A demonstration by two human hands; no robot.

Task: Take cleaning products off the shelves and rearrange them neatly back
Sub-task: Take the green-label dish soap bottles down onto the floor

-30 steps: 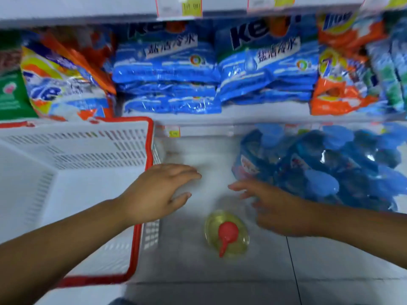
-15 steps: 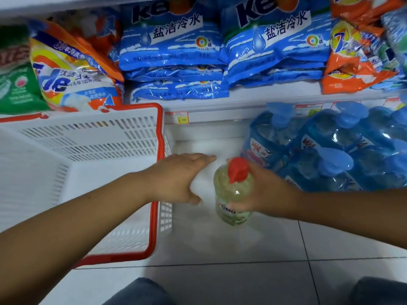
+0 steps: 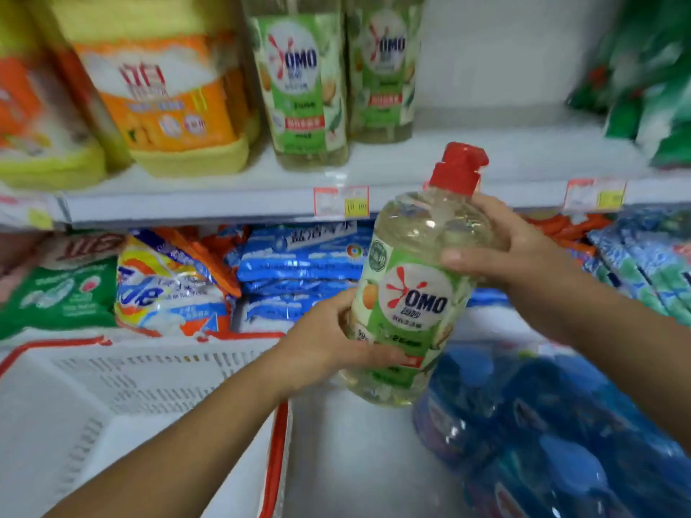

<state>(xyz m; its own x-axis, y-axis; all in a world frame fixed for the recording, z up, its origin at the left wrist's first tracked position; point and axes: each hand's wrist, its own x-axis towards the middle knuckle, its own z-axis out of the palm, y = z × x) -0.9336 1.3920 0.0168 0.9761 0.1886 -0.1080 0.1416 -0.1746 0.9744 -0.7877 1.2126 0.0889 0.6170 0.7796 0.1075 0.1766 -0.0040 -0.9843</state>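
Both hands hold the OMO bottle (image 3: 415,300) aloft, below and right of the shelved OMO pair (image 3: 303,87), long axis near upright, red cap (image 3: 458,168) topmost: left hand (image 3: 321,342) fingers curled round its lower body, right hand (image 3: 519,256) fingers round its shoulder, nearer that pair.

Two grips are in view: your left grip (image 3: 321,342) and your right grip (image 3: 523,256). Between them is one pump bottle (image 3: 415,304) of OMO, with a single red pump. The upper shelf (image 3: 504,151) carries two more OMO bottles (image 3: 299,80) and two yellow jugs (image 3: 168,106). Two red-framed price tags (image 3: 341,201) show clearly on its edge. Below are one Tide bag (image 3: 168,289), one green bag (image 3: 60,297) and roughly three stacked blue bags (image 3: 299,252). There is one white basket (image 3: 149,368). The blue bottles (image 3: 561,443) are too blurred to count.
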